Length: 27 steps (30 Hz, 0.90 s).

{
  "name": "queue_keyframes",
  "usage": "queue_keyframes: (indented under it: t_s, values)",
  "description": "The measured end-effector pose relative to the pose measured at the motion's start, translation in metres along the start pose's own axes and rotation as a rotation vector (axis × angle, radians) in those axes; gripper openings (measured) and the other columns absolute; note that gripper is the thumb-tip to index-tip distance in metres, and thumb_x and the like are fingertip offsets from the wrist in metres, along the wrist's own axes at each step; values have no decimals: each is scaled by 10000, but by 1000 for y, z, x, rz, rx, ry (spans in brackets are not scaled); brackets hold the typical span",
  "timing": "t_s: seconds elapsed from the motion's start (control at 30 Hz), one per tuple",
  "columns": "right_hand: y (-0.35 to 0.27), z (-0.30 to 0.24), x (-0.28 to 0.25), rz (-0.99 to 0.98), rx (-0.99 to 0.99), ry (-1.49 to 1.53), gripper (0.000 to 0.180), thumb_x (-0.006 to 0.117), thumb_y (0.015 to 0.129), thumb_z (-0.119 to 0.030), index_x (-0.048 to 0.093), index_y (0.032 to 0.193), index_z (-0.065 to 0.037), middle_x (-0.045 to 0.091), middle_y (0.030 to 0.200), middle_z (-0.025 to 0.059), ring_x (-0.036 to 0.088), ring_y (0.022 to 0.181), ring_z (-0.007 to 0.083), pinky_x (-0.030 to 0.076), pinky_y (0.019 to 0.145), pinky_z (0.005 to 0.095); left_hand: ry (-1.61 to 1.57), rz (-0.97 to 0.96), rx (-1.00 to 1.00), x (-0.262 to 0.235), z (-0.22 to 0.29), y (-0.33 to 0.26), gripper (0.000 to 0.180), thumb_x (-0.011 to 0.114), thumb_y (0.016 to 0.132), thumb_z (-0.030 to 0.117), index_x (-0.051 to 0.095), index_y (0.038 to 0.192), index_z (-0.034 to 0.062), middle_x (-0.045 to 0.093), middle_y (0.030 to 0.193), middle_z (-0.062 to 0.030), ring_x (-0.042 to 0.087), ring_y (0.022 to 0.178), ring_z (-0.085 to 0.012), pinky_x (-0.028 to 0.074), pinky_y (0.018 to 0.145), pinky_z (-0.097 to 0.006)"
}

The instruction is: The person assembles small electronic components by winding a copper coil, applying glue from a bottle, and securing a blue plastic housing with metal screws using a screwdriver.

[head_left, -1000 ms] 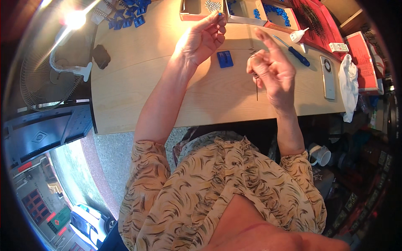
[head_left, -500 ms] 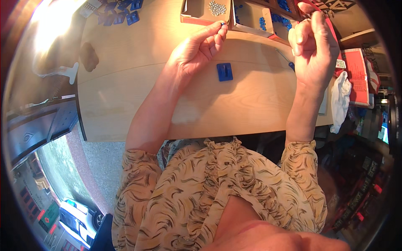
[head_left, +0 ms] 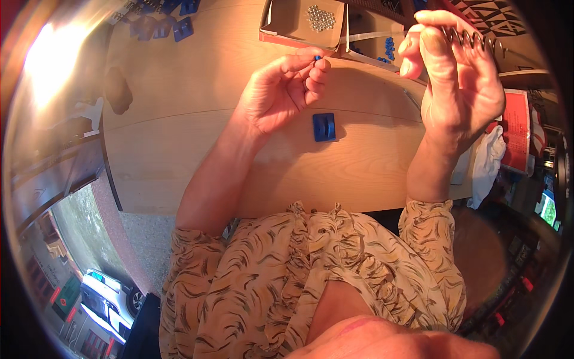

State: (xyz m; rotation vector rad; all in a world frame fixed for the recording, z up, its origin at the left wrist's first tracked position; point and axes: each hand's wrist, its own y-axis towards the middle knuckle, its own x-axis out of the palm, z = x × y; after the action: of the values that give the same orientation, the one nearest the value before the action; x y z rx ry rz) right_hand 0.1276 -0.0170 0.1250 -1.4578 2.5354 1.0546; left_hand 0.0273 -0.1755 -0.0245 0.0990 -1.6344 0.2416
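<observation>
Between the thumb and fingertips of my left hand [head_left: 278,90] is a small blue plastic piece [head_left: 318,58]. My left hand is held over the table, below the box of metal balls. My right hand [head_left: 457,84] is raised at the right with its fingers bent and closed on a dark coil spring [head_left: 472,39], which sticks out to the right past the fingers. A square blue plastic part [head_left: 324,127] with a raised curved middle lies on the table between my two forearms, touched by neither hand.
Small metal balls [head_left: 321,18] lie in an open cardboard box [head_left: 281,40] at the far side. Beside it another box [head_left: 373,27] holds small blue pieces. More blue square parts [head_left: 182,29] sit at the far left. A white bag [head_left: 489,158] and red box [head_left: 517,128] are at the right.
My right hand has turned and come nearer, and the spring now shows plainly. My left hand keeps its pinch on the blue piece. The whole view has shifted slightly.
</observation>
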Motion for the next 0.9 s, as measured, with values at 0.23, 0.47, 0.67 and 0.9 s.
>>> queue_keyframes:
  t_s: [0.23,0.47,0.67,0.9]
  values:
    - [-3,-15,10,23,66,-19,204,591,963,-28,621,1106,114,664,786,155,600,615,151,487,557,240,51,-29,-17,6,0,-1,263,616,964,123,593,1180,-25,600,1037,-84,580,896,-129,521,782,-267]
    - [-6,-17,14,71,68,-65,200,578,973,-41,589,1114,100,671,795,160,598,607,150,495,568,250,96,-26,-20,8,-1,-3,252,613,969,109,584,1196,3,606,1042,-79,597,911,-112,531,792,-237]
    - [-9,-18,17,76,174,-33,186,579,981,-64,592,1097,81,674,790,138,599,605,127,498,574,229,89,-32,-25,9,0,-4,227,617,971,116,586,1176,22,613,1040,-65,608,905,-105,543,785,-234]
    - [-6,-13,16,51,161,-63,173,575,988,-68,595,1087,72,672,785,122,594,608,113,495,572,218,144,-25,-22,12,1,-5,209,626,969,126,597,1158,41,643,1039,-49,626,889,-95,544,782,-241]
